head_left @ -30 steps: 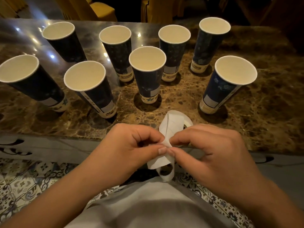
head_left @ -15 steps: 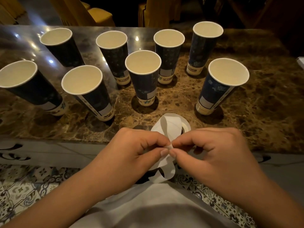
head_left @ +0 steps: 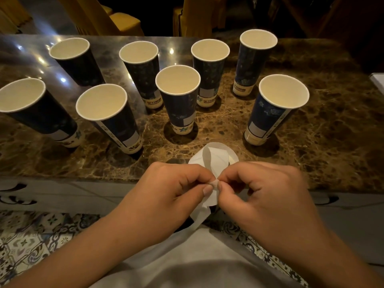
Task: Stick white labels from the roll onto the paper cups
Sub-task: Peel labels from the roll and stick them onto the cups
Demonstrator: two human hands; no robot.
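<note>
- Brown marble table (head_left: 332, 129), veined in gold, its far left corner catching bright specks of overhead light
- Pale carved apron (head_left: 62, 196) running under the table's near edge
- Patterned tile floor (head_left: 31, 242) in blue, grey and cream
- Yellow upholstered chairs (head_left: 124, 23) tucked in behind the table
- Beyond them, the room drops into darkness

label strip (head_left: 209, 202) tail straighter, uncurled (fingertips closer)
</note>
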